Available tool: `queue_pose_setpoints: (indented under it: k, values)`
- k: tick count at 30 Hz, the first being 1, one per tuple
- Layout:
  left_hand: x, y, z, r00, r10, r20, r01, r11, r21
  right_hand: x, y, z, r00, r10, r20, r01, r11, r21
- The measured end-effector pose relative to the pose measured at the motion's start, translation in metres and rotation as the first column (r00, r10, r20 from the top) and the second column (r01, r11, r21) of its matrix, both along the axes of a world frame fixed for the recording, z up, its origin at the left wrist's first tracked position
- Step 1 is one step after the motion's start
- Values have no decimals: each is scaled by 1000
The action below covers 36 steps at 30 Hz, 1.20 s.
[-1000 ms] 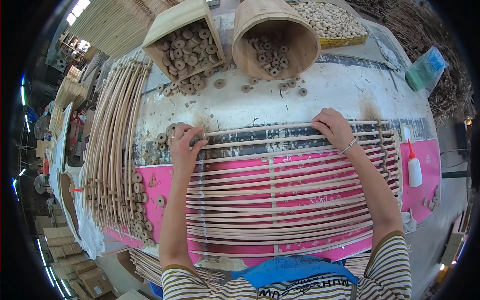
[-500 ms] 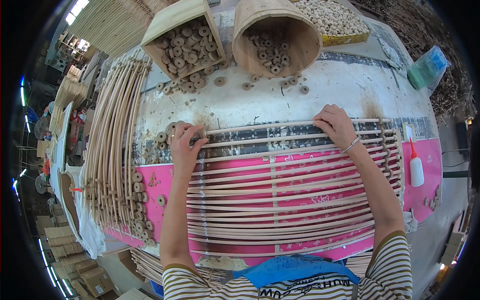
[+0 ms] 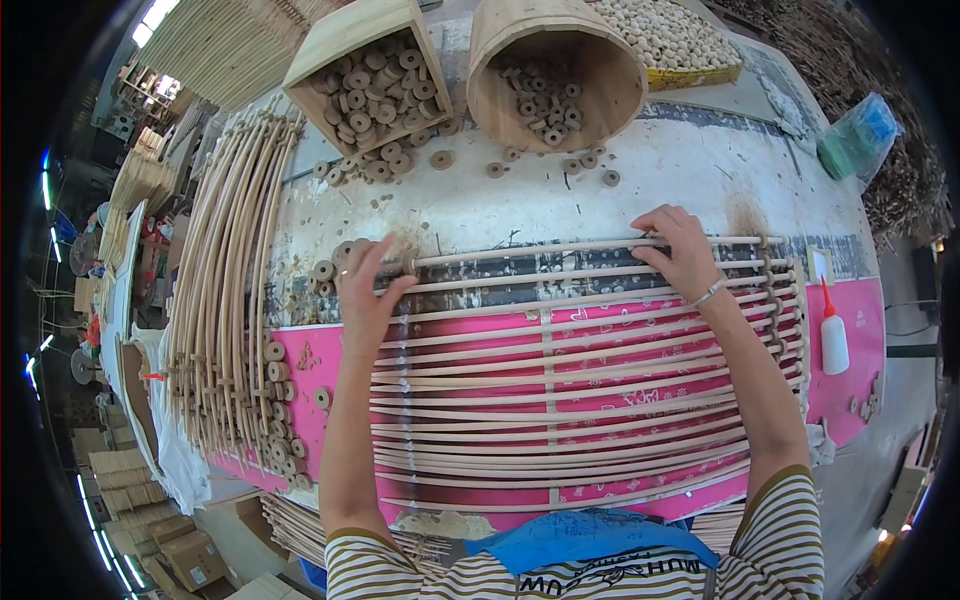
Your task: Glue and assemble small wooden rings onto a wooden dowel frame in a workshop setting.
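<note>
At the far left of the desk (image 3: 600, 205), a stack of bent rattan rods (image 3: 225, 270) lies in long curves, with small wooden discs (image 3: 275, 375) threaded or piled along its inner edge. Beside it, the person's left hand (image 3: 365, 290) rests on the near end of the top rod (image 3: 560, 246), fingers spread and partly curled, thumb and forefinger pinching at the rod's tip where a disc sits; it has barely shifted over the last second. The rod is the farthest in a flat row of curved rods (image 3: 580, 400) laid across a pink sheet (image 3: 850, 370) and crossed by upright slats. Above, an open wooden box (image 3: 365, 70) and a round wooden tub (image 3: 555, 75) hold more discs, several spilled onto the white desk top. The right hand (image 3: 685, 250) presses down on the same top rod near its other end, fingers bent over it, in much the same place as a moment ago, which suggests the rod is being steadied, not moved. At the right edge stands a white glue bottle (image 3: 833, 335) with a red nozzle.
</note>
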<state>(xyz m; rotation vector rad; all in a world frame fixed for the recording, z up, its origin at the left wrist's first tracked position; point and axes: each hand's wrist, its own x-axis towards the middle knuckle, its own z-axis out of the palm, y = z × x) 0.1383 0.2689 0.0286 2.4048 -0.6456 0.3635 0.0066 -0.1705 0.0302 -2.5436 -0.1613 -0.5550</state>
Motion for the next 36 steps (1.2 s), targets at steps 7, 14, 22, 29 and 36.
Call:
queue_pose_setpoints:
  k: [7, 14, 22, 29, 36]
  values:
    - [-1, 74, 13, 993, 88, -78, -88, 996, 12, -25, 7, 18, 988, 120, -95, -122, 992, -13]
    - [15, 78, 3, 993, 110, 39, -114, 987, 111, -23, 9, 4, 979, 146, -140, -155, 987, -51]
    - [30, 66, 2, 985, 166, -38, -141, 921, 363, -22, 13, 2, 978, 114, -174, -105, 992, 63]
    - [15, 91, 4, 919, 186, -349, -296, 908, -296, -26, 14, 12, 980, 99, -171, -58, 972, 230]
    - [-17, 91, 13, 635, -340, -694, -470, 543, -696, -26, 13, 13, 974, 112, -196, -65, 971, 231]
